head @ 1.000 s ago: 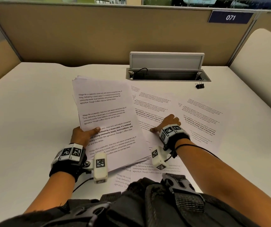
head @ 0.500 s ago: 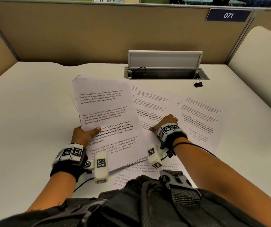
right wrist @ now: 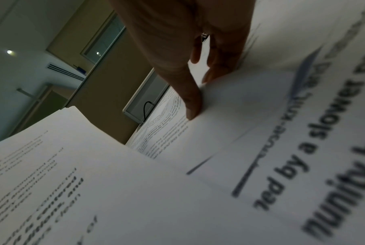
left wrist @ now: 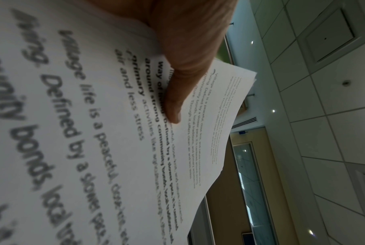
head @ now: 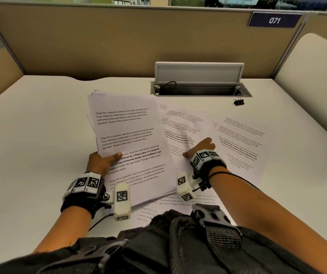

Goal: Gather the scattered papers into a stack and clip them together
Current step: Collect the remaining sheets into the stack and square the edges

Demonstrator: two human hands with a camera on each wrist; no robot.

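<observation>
My left hand (head: 101,161) grips a thick stack of printed papers (head: 127,135) by its left edge, with the thumb (left wrist: 177,99) on top, and holds it tilted above the desk. My right hand (head: 200,147) rests on the loose sheets (head: 178,123) to the right of the stack. Its thumb lies on one loose sheet (right wrist: 240,102) and its fingertips are at that sheet's far edge, pinching it. More printed sheets (head: 241,143) lie spread flat to the right, and others (head: 168,202) lie near my body. A black binder clip (head: 238,101) sits at the back right.
An open cable tray with a raised lid (head: 198,90) is set into the white desk (head: 30,135) behind the papers. A tan partition (head: 138,46) closes off the back, and lower panels stand at both sides.
Both hands stay where they were. The left still holds the stack and the right is still on the loose sheets. Only the head view shifts slightly.
</observation>
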